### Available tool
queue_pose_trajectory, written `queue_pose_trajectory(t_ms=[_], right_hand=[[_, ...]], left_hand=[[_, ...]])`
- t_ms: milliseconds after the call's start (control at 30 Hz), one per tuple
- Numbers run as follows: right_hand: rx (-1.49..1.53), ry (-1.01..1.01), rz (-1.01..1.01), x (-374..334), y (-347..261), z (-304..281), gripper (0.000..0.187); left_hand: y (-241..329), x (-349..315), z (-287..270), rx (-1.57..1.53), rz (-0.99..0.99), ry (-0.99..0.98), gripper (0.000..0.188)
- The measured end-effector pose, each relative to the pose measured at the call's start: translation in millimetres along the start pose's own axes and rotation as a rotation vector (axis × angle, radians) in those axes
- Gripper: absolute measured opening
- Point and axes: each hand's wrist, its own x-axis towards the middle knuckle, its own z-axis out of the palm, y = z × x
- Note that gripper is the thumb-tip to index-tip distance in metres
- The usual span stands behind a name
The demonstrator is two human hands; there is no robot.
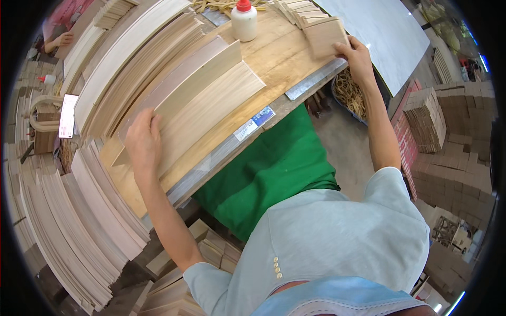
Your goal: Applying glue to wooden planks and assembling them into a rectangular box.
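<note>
Your left hand [141,141] lies flat, fingers spread, pressing the top long veneer strip [203,100] against the desk [274,63]. Your right hand [357,55] grips a small square wood piece [324,35], fingers closed on its near edge, beside a stack of like pieces [300,10]. A glue bottle [244,20] stands between both hands, beyond the fingers. Keep the left palm firm so the fanned strips stay aligned; lift the square cleanly, without dragging its neighbours.
</note>
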Motion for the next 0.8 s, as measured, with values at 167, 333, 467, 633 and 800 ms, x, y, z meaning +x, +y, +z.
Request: queue_pose_trajectory(t_ms=[167,333,467,633,800], right_hand=[[-0.219,-0.277,-0.098,-46.2,-56.3,77.2,0.038],[-0.478,-0.265,-0.39,-48.0,-55.2,115.5,0.038],[-0.456,-0.307,-0.476,-55.7,-57.0,124.2,0.037],[-0.466,-0.337,-0.497,-59.8,-60.7,129.0,0.035],[-0.492,-0.329,-0.606,-59.3,-58.8,131.8,0.031]], left_hand=[[4.6,-0.5,-3.7,0.013,-0.03,-0.048,0.014],[2.5,-1.0,1.4,0.014,-0.005,-0.04,0.019],[5.3,-3.2,-1.3,0.006,-0.019,-0.032,0.019],[3.9,-4.2,-0.9,0.019,-0.033,-0.039,0.014],[3.6,2.6,2.8,0.027,-0.004,-0.008,0.014]])
